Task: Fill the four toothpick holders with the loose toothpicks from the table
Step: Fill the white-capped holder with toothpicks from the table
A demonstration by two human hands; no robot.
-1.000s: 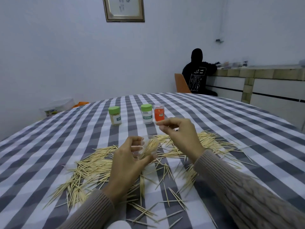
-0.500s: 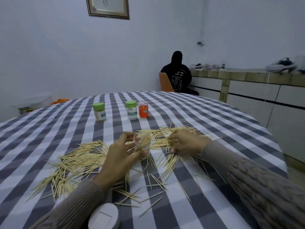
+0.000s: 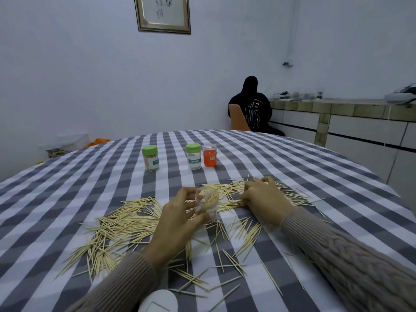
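A clear holder (image 3: 208,204), part-filled, is gripped upright by the left hand (image 3: 177,224) above the desk (image 3: 67,199). Loose toothpicks (image 3: 126,224) are being gathered under the curled right hand (image 3: 263,199). Light, stiff and sharp-tipped, they are best pinched mid-length in small bundles.

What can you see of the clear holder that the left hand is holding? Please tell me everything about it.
The clear holder is a small round container that looks like transparent plastic, with no lid on it. It is tilted, its open mouth turned up toward the camera. A bundle of pale toothpicks already lies inside. The left hand grips it, fingers curled round its side and thumb below. It sits near the table's middle, above loose toothpicks; whether its base touches the cloth cannot be told.
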